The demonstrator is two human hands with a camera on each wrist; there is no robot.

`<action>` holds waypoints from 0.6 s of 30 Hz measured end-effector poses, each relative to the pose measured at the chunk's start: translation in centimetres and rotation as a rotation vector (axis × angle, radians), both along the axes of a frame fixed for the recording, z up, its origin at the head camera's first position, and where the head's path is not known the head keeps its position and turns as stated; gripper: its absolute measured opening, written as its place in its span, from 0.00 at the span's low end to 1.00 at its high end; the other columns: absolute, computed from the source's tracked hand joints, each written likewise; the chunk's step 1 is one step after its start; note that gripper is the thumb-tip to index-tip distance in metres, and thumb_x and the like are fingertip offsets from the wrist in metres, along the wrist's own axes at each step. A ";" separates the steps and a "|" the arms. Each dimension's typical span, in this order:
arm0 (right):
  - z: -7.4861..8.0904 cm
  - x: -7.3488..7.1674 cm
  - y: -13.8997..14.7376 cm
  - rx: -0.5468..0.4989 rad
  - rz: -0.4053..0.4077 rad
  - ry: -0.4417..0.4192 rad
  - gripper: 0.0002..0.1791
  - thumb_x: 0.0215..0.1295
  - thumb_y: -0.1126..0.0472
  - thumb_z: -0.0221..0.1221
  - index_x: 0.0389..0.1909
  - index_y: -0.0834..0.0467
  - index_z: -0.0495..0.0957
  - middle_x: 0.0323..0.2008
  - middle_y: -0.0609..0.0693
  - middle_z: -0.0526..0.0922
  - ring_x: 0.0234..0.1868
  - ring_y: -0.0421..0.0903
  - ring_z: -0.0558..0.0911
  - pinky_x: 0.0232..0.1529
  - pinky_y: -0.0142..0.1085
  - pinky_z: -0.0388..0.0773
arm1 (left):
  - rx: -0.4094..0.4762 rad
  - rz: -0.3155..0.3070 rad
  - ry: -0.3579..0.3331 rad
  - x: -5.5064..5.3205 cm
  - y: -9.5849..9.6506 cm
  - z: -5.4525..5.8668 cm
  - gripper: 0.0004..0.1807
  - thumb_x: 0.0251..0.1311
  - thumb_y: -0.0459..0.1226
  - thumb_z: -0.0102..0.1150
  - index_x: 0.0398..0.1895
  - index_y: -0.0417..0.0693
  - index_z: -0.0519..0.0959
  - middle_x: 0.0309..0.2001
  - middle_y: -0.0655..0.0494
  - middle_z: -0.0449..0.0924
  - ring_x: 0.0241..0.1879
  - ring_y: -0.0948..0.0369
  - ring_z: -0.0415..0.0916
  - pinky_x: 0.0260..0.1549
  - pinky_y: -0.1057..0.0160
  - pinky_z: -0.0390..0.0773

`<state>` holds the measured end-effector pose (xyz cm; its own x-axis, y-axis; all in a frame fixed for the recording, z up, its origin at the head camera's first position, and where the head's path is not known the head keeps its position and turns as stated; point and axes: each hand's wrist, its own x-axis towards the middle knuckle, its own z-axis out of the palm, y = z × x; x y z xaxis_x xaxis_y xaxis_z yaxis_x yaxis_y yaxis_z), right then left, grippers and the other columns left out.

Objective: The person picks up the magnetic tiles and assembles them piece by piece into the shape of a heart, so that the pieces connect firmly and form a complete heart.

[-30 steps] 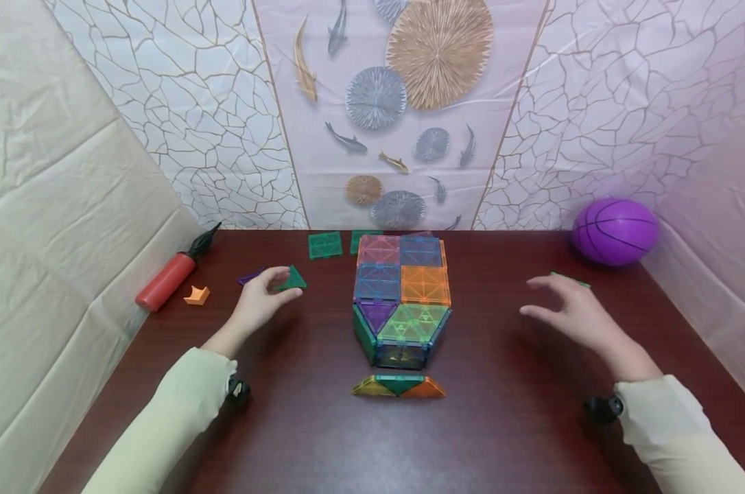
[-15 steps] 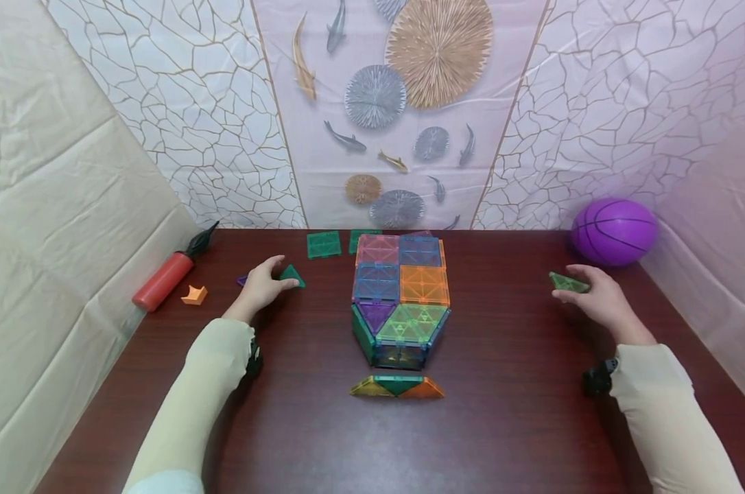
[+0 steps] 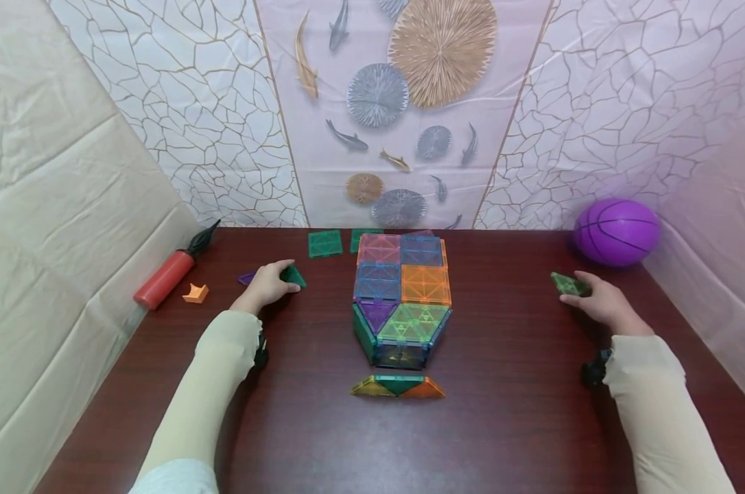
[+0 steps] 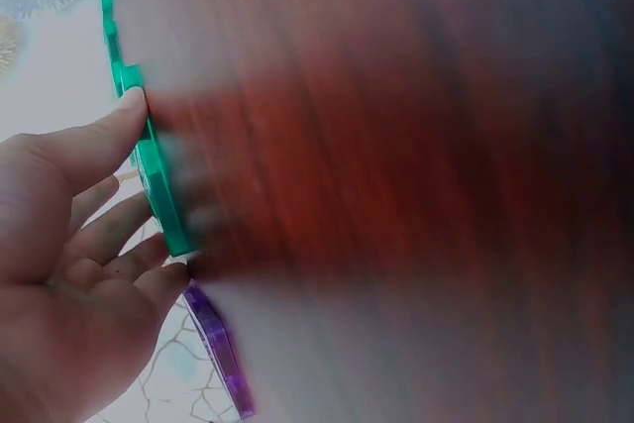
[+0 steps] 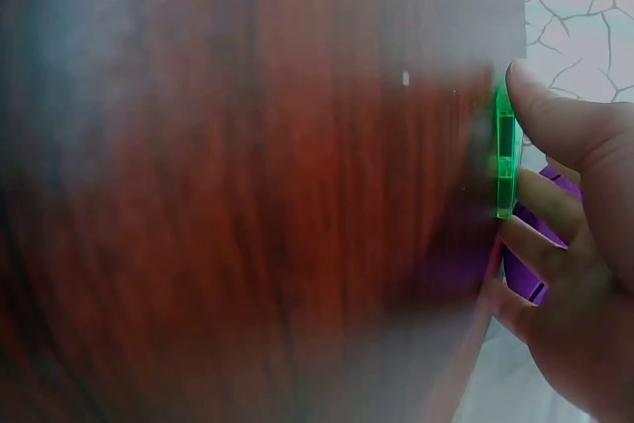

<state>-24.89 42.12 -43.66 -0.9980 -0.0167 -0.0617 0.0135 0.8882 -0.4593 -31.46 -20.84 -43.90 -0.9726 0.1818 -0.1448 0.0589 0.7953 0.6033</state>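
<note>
My left hand (image 3: 270, 285) pinches a dark green triangular magnetic tile (image 3: 295, 275) at the left of the table. In the left wrist view the thumb lies on the edge of that green tile (image 4: 158, 170), with fingers on its far side. A purple tile (image 3: 246, 278) lies by the same hand, partly covered by it. At the right, my right hand (image 3: 606, 302) pinches a light green magnetic tile (image 3: 566, 283) between thumb and fingers. The right wrist view shows this green tile (image 5: 505, 160) edge-on. Between the hands stands a block built of coloured magnetic tiles (image 3: 403, 291).
In front of the block is a low strip of yellow, green and orange tiles (image 3: 399, 386). Behind it lie flat green tiles (image 3: 326, 243). A red hand pump (image 3: 164, 278) and an orange crown-like piece (image 3: 195, 293) are at left, a purple ball (image 3: 617, 232) at back right.
My right hand has moved outward to the light green tile, taken hold of it and tilted it. My left hand has moved onto the dark green triangle, its fingers closing on it.
</note>
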 end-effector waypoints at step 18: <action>0.4 1.1 -1.9 -0.025 -0.022 0.068 0.44 0.56 0.48 0.68 0.60 0.78 0.63 0.48 0.76 0.68 0.41 0.62 0.71 0.41 0.49 0.69 | 0.055 -0.020 0.080 0.3 0.2 0.2 0.42 0.50 0.28 0.69 0.70 0.34 0.60 0.63 0.36 0.61 0.60 0.43 0.64 0.60 0.46 0.67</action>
<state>-23.77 40.22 -43.29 -1.0000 0.0046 0.0060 0.0011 0.8762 -0.4820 -31.12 -20.66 -43.72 -0.9768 0.2066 -0.0563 0.1237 0.7591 0.6391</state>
